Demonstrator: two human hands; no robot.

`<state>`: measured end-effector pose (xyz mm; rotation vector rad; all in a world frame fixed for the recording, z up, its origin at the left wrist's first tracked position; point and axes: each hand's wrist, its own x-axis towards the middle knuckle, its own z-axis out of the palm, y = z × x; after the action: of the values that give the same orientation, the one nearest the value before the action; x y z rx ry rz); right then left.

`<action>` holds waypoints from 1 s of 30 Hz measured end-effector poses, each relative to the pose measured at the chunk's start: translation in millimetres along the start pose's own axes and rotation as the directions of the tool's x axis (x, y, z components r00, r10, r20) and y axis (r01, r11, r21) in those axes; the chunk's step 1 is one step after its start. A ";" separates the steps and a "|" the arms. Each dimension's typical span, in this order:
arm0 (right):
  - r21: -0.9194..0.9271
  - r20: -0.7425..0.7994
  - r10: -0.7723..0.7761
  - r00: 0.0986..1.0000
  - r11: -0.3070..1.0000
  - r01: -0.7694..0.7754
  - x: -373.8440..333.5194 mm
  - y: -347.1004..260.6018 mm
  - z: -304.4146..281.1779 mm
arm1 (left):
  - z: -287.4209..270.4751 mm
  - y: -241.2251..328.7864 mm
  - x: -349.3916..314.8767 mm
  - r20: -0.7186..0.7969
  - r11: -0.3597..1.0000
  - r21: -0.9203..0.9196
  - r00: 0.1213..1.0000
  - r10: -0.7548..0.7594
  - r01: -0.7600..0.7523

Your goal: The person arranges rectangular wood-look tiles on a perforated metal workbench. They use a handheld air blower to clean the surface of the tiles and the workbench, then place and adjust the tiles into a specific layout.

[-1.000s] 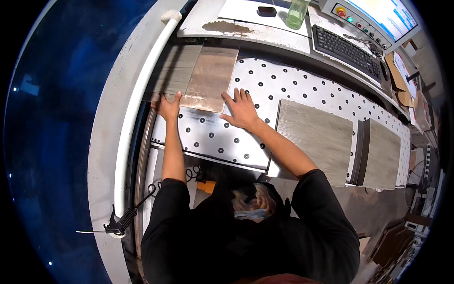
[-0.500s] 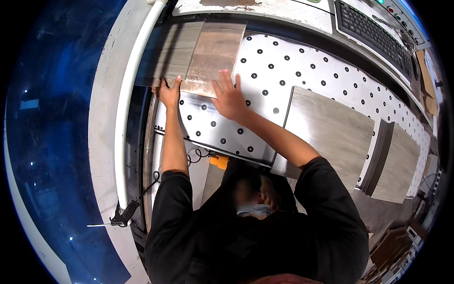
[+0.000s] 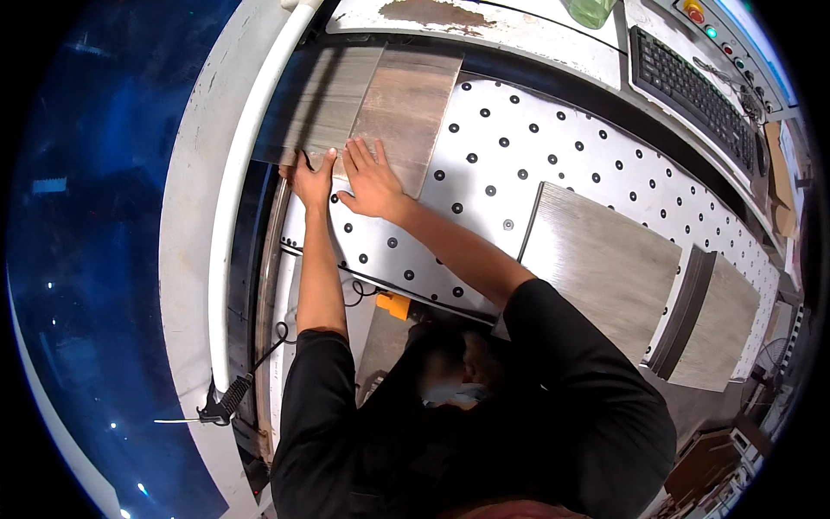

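A grey wood-grain board (image 3: 333,95) lies at the far left of a white work surface, beside a browner board (image 3: 411,95). The two touch along a slanting seam. My left hand (image 3: 309,183) is at the near edge of the grey board, its thumb spread away from the fingers; some fingertips are hidden at the board's edge. Just to its right, my right hand (image 3: 373,186) rests flat with fingers spread, fingertips on the near part of the browner board. Neither hand is wrapped round anything.
Black-dotted white surface (image 3: 484,164) spreads to the right. On it lie a larger grey board (image 3: 605,259), a dark strip (image 3: 687,311) and another board (image 3: 722,320). A white pipe (image 3: 226,225) and an air blow gun (image 3: 226,405) stand left. A keyboard (image 3: 692,99) sits far right.
My right hand has moved left and come down on the browner board, close to my left hand. My left hand stays at the grey board's edge. The view has shifted slightly.
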<state>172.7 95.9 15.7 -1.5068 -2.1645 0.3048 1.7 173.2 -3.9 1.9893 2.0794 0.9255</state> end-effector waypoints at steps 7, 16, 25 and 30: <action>0.026 -0.043 0.002 0.999 1.000 -0.001 1.7 1.5 0.3 | 13.0 -20.7 8.7 -0.045 0.998 -0.057 0.999 0.008 -0.011; -0.011 -0.114 0.026 0.993 1.000 -0.028 -4.7 -6.5 -2.6 | -5.2 3.4 0.8 0.071 1.000 -0.015 0.997 -0.025 0.026; -0.078 -0.193 -0.118 0.974 0.991 0.105 -27.2 -21.5 -4.2 | -7.2 8.0 0.4 -0.044 0.996 0.076 0.998 0.050 -0.046; -0.078 -0.143 -0.180 0.973 0.982 0.170 -103.5 -48.2 -5.4 | 27.7 -22.7 17.4 0.016 0.999 0.034 1.000 -0.018 0.017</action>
<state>164.6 -18.1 14.9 -1.3156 -2.1866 0.0600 -6.9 200.1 -32.0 1.9850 2.1145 0.8740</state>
